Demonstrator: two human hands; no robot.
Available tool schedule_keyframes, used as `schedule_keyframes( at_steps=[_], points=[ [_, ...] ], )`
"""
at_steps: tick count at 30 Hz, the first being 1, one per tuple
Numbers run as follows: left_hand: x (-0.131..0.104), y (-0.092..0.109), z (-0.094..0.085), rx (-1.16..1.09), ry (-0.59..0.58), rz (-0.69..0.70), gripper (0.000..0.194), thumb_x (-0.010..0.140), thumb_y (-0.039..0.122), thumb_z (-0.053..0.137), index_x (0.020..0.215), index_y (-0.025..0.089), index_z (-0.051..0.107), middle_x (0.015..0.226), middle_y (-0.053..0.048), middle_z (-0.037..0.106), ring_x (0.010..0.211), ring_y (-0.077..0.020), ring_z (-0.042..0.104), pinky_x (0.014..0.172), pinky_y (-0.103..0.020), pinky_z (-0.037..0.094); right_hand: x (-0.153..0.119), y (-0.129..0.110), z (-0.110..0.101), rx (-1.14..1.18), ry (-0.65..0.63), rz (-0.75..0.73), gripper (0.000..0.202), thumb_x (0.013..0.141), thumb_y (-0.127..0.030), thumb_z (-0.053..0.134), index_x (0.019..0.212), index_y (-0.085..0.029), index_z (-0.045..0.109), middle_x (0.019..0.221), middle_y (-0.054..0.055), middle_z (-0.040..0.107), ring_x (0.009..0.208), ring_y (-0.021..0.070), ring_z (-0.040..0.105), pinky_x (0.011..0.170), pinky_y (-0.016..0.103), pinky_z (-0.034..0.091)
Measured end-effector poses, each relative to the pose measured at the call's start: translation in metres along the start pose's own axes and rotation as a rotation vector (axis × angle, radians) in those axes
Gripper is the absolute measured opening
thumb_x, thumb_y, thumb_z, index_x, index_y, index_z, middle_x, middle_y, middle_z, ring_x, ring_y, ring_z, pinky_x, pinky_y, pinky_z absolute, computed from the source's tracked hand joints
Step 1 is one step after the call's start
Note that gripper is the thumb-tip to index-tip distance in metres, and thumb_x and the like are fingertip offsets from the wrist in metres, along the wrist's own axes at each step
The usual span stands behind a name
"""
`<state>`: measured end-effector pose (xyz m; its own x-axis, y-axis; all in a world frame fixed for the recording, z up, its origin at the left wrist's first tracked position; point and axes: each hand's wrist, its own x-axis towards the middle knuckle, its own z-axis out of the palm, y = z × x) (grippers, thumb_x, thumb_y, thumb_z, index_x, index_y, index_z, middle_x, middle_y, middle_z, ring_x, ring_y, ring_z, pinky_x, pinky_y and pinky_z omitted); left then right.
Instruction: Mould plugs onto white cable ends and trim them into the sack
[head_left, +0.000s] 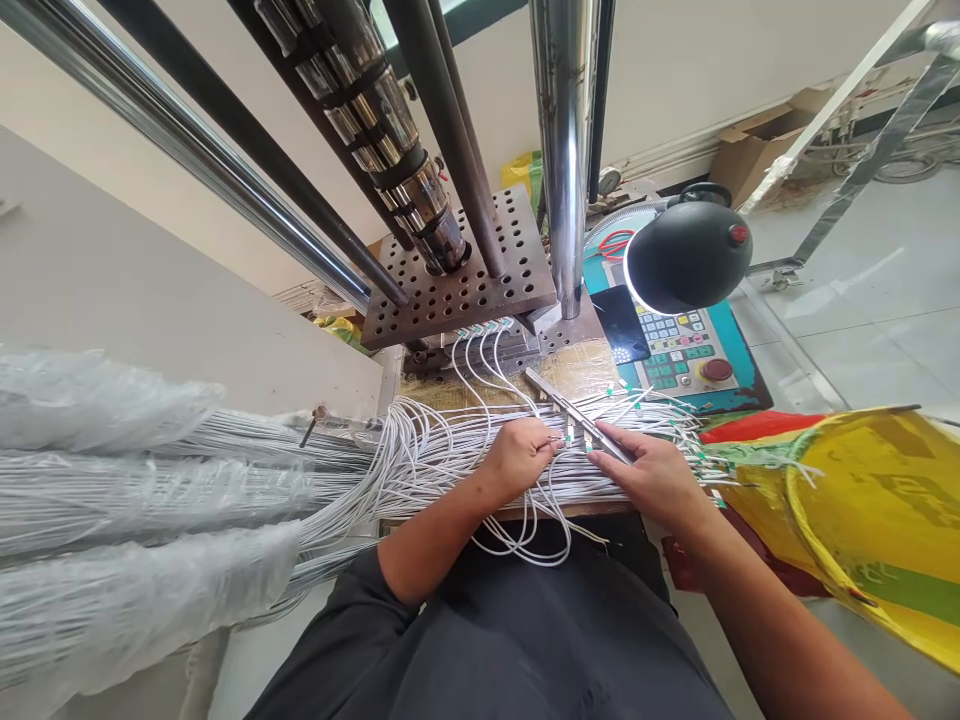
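Note:
My left hand [519, 458] is closed, its thumb and forefinger pinching the end of a white cable. Just to the right, my right hand [654, 468] grips the near end of a narrow metal bar [571, 412] that slants away toward the press. Small white-and-green cable ends sit along the bar between the two hands. Beneath both hands spreads a thick layer of white cables [427, 450], several with green-tipped ends at the right. A few cables loop down over the bench's front edge.
Ahead stands a press with a perforated steel plate [480, 290] and vertical rods; several cables run beneath it. A black lamp [688, 255] overhangs the control panel [679, 350]. Plastic-wrapped cable bundles [150, 490] lie left, and a yellow bag [885, 510] stands right.

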<state>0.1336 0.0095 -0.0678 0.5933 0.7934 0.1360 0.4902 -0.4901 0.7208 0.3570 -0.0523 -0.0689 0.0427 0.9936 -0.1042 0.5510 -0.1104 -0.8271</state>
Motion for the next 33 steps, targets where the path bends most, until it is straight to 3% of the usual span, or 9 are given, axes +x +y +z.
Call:
schedule_keyframes(
  at_steps=[7,14,20,23,27,33],
  points=[
    [0.002,0.001,0.0,0.03,0.003,-0.071,0.032,0.098,0.033,0.06,0.073,0.018,0.073,0.076,-0.006,0.068,0.076,-0.0177,0.063,0.077,-0.03,0.048,0.001,-0.001,-0.001,-0.005,-0.004,-0.001,0.05,0.084,-0.044,0.07,0.128,-0.02,0.074,0.127,0.008,0.073,0.119,0.0318,0.07,0.108,0.044,0.053],
    [0.009,0.002,0.001,0.046,0.009,-0.172,0.038,0.094,0.03,0.064,0.058,0.016,0.061,0.063,0.0,0.055,0.062,-0.0126,0.049,0.064,-0.028,0.036,0.001,-0.001,0.0,-0.016,0.001,0.001,0.051,0.085,-0.044,0.07,0.129,-0.018,0.073,0.126,0.009,0.073,0.118,0.0319,0.07,0.108,0.044,0.054],
    [0.011,-0.001,0.0,-0.119,-0.057,-0.294,0.023,0.086,0.035,0.07,0.076,0.016,0.075,0.067,0.001,0.059,0.066,-0.0139,0.053,0.065,-0.027,0.037,0.001,-0.002,0.001,-0.012,0.008,-0.012,0.049,0.084,-0.043,0.07,0.128,-0.021,0.074,0.125,0.008,0.073,0.117,0.0311,0.07,0.107,0.044,0.054],
    [0.014,-0.002,0.003,-0.225,-0.101,-0.404,0.025,0.082,0.04,0.072,0.084,0.016,0.076,0.069,0.002,0.063,0.064,-0.0133,0.051,0.063,-0.027,0.037,0.001,0.0,0.002,-0.016,0.011,-0.013,0.049,0.085,-0.044,0.07,0.128,-0.021,0.073,0.125,0.007,0.073,0.117,0.0311,0.071,0.106,0.045,0.054],
    [0.019,-0.004,0.004,-0.395,-0.091,-0.479,0.022,0.076,0.034,0.074,0.082,0.013,0.072,0.07,0.001,0.065,0.063,-0.0121,0.051,0.063,-0.026,0.037,-0.001,0.0,0.002,-0.011,0.018,-0.006,0.049,0.084,-0.045,0.07,0.128,-0.022,0.074,0.125,0.007,0.074,0.116,0.0311,0.071,0.106,0.045,0.054],
    [0.024,-0.002,-0.011,-0.6,-0.163,-0.488,0.019,0.074,0.029,0.071,0.08,0.011,0.071,0.071,-0.002,0.067,0.063,-0.0112,0.053,0.064,-0.025,0.037,-0.001,0.001,0.002,-0.026,0.001,0.008,0.052,0.086,-0.047,0.068,0.131,-0.02,0.072,0.126,0.008,0.073,0.118,0.0304,0.07,0.108,0.044,0.053]
  ],
)
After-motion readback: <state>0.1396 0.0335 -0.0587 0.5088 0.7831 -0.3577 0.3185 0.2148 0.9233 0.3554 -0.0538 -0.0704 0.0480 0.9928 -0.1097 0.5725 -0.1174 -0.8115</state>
